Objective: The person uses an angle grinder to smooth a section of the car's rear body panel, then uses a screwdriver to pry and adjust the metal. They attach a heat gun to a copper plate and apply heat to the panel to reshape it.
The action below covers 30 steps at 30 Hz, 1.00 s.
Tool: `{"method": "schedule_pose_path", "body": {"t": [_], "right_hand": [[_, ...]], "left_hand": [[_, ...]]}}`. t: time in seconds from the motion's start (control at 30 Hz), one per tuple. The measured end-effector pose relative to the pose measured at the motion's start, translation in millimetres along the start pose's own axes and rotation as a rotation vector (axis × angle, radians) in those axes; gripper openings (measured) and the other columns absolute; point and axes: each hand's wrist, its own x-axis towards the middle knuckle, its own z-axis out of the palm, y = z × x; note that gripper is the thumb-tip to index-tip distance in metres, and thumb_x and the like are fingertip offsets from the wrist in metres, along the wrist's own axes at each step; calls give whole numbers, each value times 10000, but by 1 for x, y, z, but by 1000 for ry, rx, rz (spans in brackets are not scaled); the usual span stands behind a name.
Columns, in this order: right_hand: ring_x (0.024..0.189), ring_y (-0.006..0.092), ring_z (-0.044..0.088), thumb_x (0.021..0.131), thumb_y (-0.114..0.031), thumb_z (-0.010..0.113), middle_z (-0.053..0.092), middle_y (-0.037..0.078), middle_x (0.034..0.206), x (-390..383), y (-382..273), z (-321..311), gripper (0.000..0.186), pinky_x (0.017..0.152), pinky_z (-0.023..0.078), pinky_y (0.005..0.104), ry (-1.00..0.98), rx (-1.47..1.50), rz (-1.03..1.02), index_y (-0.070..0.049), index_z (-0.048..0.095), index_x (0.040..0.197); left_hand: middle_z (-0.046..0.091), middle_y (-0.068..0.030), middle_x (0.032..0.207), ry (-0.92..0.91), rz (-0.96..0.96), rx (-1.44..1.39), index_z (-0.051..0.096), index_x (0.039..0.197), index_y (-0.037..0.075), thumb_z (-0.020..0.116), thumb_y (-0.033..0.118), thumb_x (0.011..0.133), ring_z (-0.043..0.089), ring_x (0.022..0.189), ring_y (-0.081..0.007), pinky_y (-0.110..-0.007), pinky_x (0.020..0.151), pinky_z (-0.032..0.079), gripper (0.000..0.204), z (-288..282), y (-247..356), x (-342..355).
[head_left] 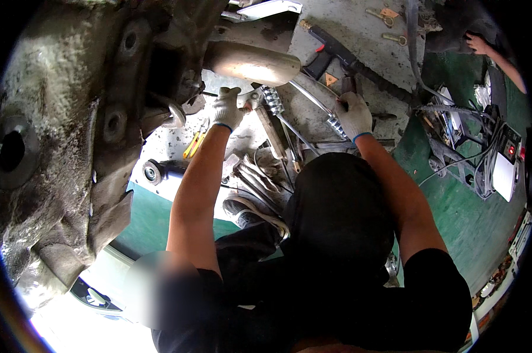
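Two gloved hands work under a grimy vehicle underbody: left hand clasps a half-hidden fitting, right hand grips one chrome ratchet wrench.

Both gloved hands raised, grips closed
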Motion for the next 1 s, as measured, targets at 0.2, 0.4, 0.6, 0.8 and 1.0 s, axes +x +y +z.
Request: {"method": "schedule_pose_path", "body": {"t": [0.2, 0.4, 0.6, 0.8, 1.0], "right_hand": [[934, 421, 649, 972, -317, 670, 664, 197, 997, 4, -6, -2, 230, 793, 528, 512, -74, 138, 195, -91, 652, 1007], [983, 431, 637, 970, -337, 631, 678, 205, 1014, 4, -4, -2, 274, 859, 520, 525, -56, 174, 157, -67, 648, 1010], [975, 424, 643, 962, -341, 657, 674, 207, 1032, 3, 6, 7, 268, 857, 526, 511, -31, 166, 118, -78, 648, 1014], [974, 411, 649, 975, -360, 656, 670, 182, 1007, 0, 7, 6, 269, 822, 539, 513, -53, 145, 156, -92, 648, 999], [973, 406, 641, 989, -327, 642, 666, 179, 987, 2, -2, 4, 239, 831, 533, 506, -43, 154, 116, -88, 640, 992]], "left_hand": [[592, -162, 1378, -98, 71, -28, 624, 1335, 142, 797, 251, 844, 648, 1172, -397, -482, 959, 547, 532, 12, -15, 3], [571, -182, 1418, -48, 93, -34, 572, 1395, 120, 709, 215, 900, 658, 1153, -404, -493, 945, 555, 522, 22, -16, -5], [586, -200, 1398, 65, 59, 19, 586, 1386, 78, 759, 180, 884, 646, 1170, -393, -454, 947, 558, 541, 38, -23, -18], [621, -194, 1287, 202, 28, -29, 710, 1167, 143, 841, 225, 801, 644, 1092, -395, -486, 892, 547, 397, 29, 0, -28], [627, -213, 1246, 354, 17, -14, 684, 1181, 128, 852, 205, 791, 640, 1074, -402, -506, 866, 543, 431, 54, -18, -29]]}}
